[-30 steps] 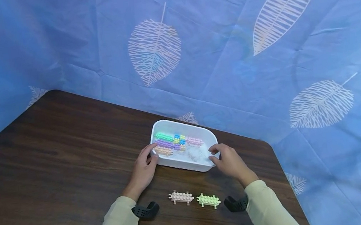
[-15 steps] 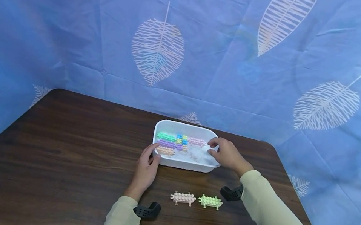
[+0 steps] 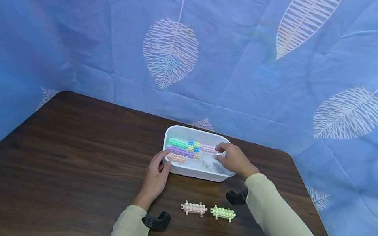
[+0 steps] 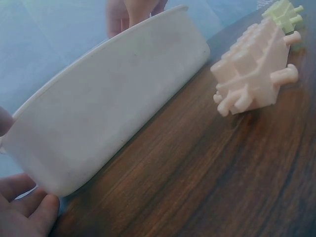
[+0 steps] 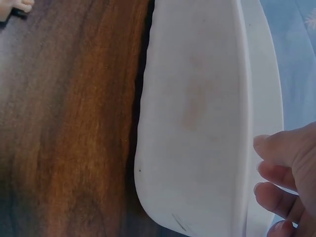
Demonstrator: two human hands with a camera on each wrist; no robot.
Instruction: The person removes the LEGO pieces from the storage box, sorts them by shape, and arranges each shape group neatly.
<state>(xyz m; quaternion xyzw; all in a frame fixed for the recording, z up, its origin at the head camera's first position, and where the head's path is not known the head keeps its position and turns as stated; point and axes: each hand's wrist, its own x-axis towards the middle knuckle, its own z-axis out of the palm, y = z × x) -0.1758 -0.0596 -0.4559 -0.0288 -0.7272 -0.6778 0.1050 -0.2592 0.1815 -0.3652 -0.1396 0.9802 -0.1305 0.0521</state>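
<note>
A white plastic tub (image 3: 200,174) stands on the table with several coloured studded toy blocks inside. My left hand (image 3: 155,176) holds the tub's left end, index finger over the rim and thumb by the front wall; the left wrist view has its fingers around the corner. My right hand (image 3: 234,159) reaches over the tub's right end with loosely bent fingers. Its fingertips are right at the end of a pink block (image 3: 209,148). The right wrist view shows fingers (image 5: 274,195) spread past the near rim, with nothing visible between them.
A pale pink studded block (image 3: 194,208) and a light green block (image 3: 223,212) with side pegs lie in front of the tub. Inside, green (image 3: 177,143), purple (image 3: 178,151) and orange blocks (image 3: 177,158) sit left. A blue leaf-print cloth (image 3: 233,72) hangs behind the table.
My right hand has moved left and inward over the tub, toward the pink block. The left hand keeps its place at the tub's left end. The head view has shifted slightly.
</note>
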